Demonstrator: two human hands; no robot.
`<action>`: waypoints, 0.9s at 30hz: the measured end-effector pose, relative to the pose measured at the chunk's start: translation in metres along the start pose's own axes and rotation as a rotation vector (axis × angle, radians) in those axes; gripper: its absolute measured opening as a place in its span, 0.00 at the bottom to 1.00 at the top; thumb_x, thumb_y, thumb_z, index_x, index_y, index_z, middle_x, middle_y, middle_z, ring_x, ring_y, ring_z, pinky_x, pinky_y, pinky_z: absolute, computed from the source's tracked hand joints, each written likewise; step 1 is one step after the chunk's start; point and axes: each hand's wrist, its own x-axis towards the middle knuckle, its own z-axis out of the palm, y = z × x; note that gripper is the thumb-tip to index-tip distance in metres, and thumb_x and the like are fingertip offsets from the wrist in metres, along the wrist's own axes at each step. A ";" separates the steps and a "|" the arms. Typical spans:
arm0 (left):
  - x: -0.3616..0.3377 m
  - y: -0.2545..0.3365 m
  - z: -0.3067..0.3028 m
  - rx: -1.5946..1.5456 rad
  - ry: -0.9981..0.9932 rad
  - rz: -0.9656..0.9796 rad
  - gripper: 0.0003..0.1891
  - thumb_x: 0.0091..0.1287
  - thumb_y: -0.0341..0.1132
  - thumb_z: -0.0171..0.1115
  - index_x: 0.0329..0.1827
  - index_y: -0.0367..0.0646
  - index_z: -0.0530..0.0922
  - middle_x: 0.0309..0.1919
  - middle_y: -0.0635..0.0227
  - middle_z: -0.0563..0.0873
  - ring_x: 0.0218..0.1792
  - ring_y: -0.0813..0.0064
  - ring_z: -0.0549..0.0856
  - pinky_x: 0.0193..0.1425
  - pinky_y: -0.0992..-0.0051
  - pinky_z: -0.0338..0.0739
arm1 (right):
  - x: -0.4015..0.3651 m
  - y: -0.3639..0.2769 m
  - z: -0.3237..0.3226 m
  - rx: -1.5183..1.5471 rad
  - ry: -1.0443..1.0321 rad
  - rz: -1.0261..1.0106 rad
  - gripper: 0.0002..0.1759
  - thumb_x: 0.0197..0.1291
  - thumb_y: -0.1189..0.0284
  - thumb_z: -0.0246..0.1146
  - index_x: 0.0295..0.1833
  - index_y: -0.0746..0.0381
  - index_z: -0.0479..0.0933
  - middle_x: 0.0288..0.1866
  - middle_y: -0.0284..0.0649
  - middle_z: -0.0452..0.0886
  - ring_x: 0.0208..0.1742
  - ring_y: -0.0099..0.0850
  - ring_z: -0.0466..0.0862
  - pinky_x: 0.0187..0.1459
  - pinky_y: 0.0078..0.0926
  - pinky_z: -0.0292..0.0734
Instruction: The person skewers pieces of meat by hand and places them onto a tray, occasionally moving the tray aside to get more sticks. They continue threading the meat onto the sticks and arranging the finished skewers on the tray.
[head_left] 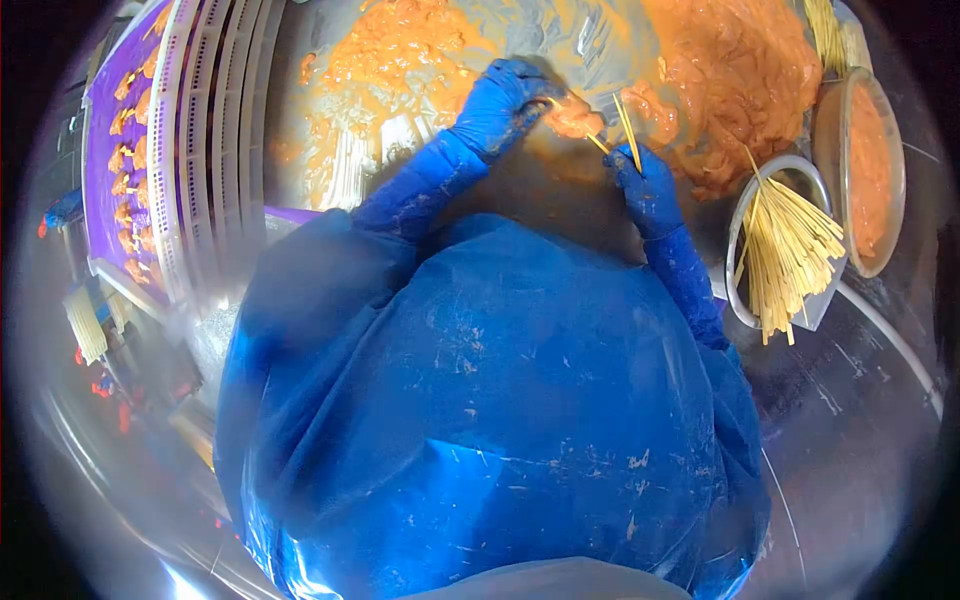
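**White Tube Curves at Far Right, Blurred Items Lie Left**

Well right of and below the right grip point(627, 160), a white tube point(893, 345) bends across a shiny grey surface point(835, 430) marked with pale streaks. Far left of and below the left grip point(540, 104) lie a small blue object point(65, 209) with red at its end and, lower, scattered red bits point(124, 416), too blurred to identify.

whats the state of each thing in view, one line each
Left hand: gloved, pinching meat piece
Right hand: gloved, holding bare sticks
Meat piece: on a stick
Stick tub: holding fanned sticks
Bowl: filled, orange mix
White trays: stacked
Worktop: smeared orange
Apron: stained
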 end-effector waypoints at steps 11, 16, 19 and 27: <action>-0.001 -0.008 0.010 0.026 0.062 0.028 0.13 0.54 0.31 0.68 0.43 0.51 0.86 0.41 0.61 0.84 0.47 0.53 0.79 0.55 0.60 0.75 | -0.022 -0.005 -0.020 0.148 -0.034 0.052 0.14 0.68 0.71 0.59 0.54 0.65 0.81 0.37 0.28 0.81 0.35 0.17 0.74 0.38 0.17 0.70; -0.002 -0.008 0.013 0.038 0.061 0.027 0.13 0.54 0.29 0.67 0.42 0.52 0.86 0.42 0.62 0.84 0.47 0.54 0.79 0.56 0.60 0.74 | -0.025 0.022 -0.030 -0.032 0.005 0.000 0.15 0.68 0.69 0.60 0.54 0.66 0.81 0.40 0.30 0.82 0.37 0.18 0.76 0.40 0.18 0.71; -0.001 -0.008 0.011 0.062 0.039 0.040 0.12 0.53 0.29 0.67 0.41 0.53 0.86 0.42 0.62 0.84 0.48 0.54 0.79 0.56 0.60 0.74 | -0.030 0.019 -0.027 0.026 0.031 0.126 0.15 0.68 0.69 0.60 0.54 0.66 0.81 0.41 0.30 0.82 0.39 0.19 0.76 0.42 0.18 0.72; 0.007 0.006 -0.004 0.198 -0.041 0.044 0.15 0.55 0.29 0.66 0.46 0.53 0.86 0.46 0.59 0.84 0.50 0.54 0.79 0.57 0.60 0.75 | -0.017 0.019 -0.019 -0.012 0.081 0.018 0.14 0.69 0.69 0.60 0.54 0.64 0.82 0.40 0.29 0.82 0.37 0.19 0.76 0.41 0.17 0.72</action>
